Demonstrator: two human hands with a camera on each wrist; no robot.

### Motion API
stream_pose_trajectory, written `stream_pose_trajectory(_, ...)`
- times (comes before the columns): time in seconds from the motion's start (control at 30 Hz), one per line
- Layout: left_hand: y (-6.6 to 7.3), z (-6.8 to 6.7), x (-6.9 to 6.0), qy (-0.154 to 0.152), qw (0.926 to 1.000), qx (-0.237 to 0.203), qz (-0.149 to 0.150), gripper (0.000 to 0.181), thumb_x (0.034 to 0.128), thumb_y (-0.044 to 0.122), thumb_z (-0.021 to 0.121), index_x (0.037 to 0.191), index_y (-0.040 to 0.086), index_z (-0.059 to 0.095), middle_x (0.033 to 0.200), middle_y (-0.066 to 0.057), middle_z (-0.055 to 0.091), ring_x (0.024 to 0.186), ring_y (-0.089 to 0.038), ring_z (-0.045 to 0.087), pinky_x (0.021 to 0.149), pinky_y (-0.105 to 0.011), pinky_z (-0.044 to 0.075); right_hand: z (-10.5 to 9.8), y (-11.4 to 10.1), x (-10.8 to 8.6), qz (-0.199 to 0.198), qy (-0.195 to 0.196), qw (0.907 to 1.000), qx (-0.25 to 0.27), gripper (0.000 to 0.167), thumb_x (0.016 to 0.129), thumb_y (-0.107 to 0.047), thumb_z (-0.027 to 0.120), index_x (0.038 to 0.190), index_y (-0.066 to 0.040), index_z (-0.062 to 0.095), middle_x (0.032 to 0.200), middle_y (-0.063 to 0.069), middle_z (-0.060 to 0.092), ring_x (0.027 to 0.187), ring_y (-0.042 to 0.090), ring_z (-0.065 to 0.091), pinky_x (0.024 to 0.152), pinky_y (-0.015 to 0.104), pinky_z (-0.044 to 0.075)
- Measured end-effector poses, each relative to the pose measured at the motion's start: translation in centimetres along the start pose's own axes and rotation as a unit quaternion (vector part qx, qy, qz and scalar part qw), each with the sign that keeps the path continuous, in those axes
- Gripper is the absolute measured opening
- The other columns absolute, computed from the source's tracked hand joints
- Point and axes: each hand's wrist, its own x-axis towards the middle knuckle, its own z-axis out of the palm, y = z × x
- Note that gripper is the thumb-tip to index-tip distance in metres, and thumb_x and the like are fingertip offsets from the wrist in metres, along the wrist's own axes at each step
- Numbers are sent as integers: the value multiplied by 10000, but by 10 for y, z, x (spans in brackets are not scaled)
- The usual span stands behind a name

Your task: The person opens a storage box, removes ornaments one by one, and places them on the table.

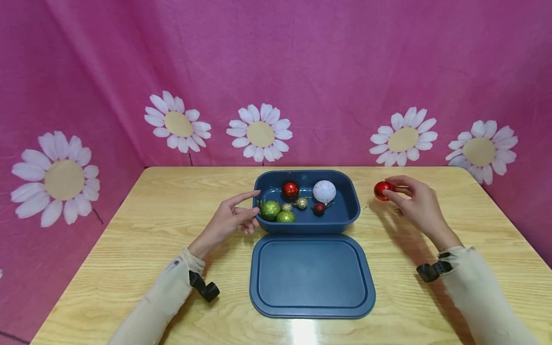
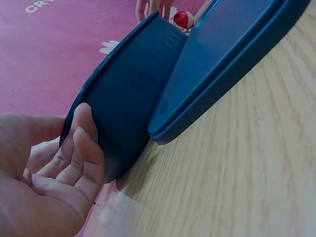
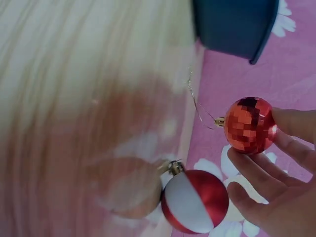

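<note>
nearest: pale sleeves (image 1: 151,302), reaching in on either side of the blue box (image 1: 306,228).
lid: the blue lid (image 1: 312,275) lies flat on the counter (image 1: 215,306), just on the near side of the box.
in the box: a shiny red ball (image 1: 291,190) and a speckled white ball (image 1: 324,191) toward its far side; two green glitter balls (image 1: 270,210) at its near left corner; two small gold balls (image 1: 301,203) midway; a small dark red ball (image 1: 318,209) beside the white one.
left hand (image 1: 226,220): holds the box's left end, fingers bent at its wall.
right hand (image 1: 416,206): pinches a faceted red ball (image 3: 249,125) with a gold string (image 3: 196,106), right of the box.
below it: a red-and-white ball (image 3: 195,201), on the counter right of the box.
</note>
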Motion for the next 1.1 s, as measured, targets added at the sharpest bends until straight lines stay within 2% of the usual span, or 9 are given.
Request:
stream_pose_trajectory(0.1,0,1,1,6,10000,-12,-16,543,1000,89,606,1509,74,420,791,-254,700,574,-144,640,563,-269,549,2,3,0,-176,45,9993,-325,339,934,-151,718,1223,12,649,1159,235,666,1068,436,642,616,72,464)
stream_pose_trajectory(0.17,0,1,1,15,10000,-20,-32,540,1000,84,605,1508,76,422,786,-251,699,571,-145,639,561,-267,548,3,6,0,-303,-7,9985,-463,332,929,-137,721,1210,25,652,1144,234,674,1043,417,649,682,80,475)
stream_pose_trajectory(0.2,0,1,1,22,10000,-32,-40,539,1000,84,604,1508,77,423,783,-246,700,570,-143,638,560,-266,548,4,6,0,-364,-44,9979,-527,330,925,-132,725,1206,26,655,1137,232,679,1033,407,653,737,122,499)
stream_pose_trajectory(0.27,0,1,1,22,10000,-62,-48,539,1001,84,603,1509,83,424,779,-239,702,570,-141,639,560,-266,549,6,7,0,-458,-142,9972,-576,327,922,-118,725,1201,36,652,1132,236,681,1027,399,652,799,287,565)
stream_pose_trajectory(0.37,0,0,1,6,10000,-77,1,539,1002,87,601,1510,80,421,773,-226,703,574,-135,638,561,-267,551,8,5,0,-409,-306,9971,-564,334,925,-121,721,1213,30,643,1145,234,675,1046,408,637,868,550,523)
stream_pose_trajectory(0.53,0,0,0,19,9999,-89,59,539,1003,88,600,1511,80,420,772,-228,700,576,-137,640,562,-269,553,10,0,1,-235,-547,9968,-531,355,935,-147,715,1235,22,630,1170,241,659,1094,450,605,935,617,466)
stream_pose_trajectory(0.63,0,0,-1,43,9999,-109,-1,540,1004,94,600,1512,83,419,772,-223,704,573,-139,641,562,-266,551,10,-1,2,-309,-560,9959,-634,344,932,-134,715,1224,29,634,1158,242,663,1069,426,606,926,604,468)
stream_pose_trajectory(0.83,-1,0,-1,53,9999,-140,-46,536,1006,90,594,1512,79,418,763,-212,705,566,-140,639,563,-270,550,6,3,2,-429,-529,9929,-972,337,955,-146,677,1224,45,608,1130,284,667,968,398,638,786,503,515)
stream_pose_trajectory(1.1,0,0,0,6,9998,-192,-33,528,1006,90,595,1507,84,427,762,-221,701,566,-135,637,559,-270,546,-2,9,-1,-245,-934,9911,-915,363,968,-109,632,1267,84,561,1126,361,637,877,450,693,809,602,533)
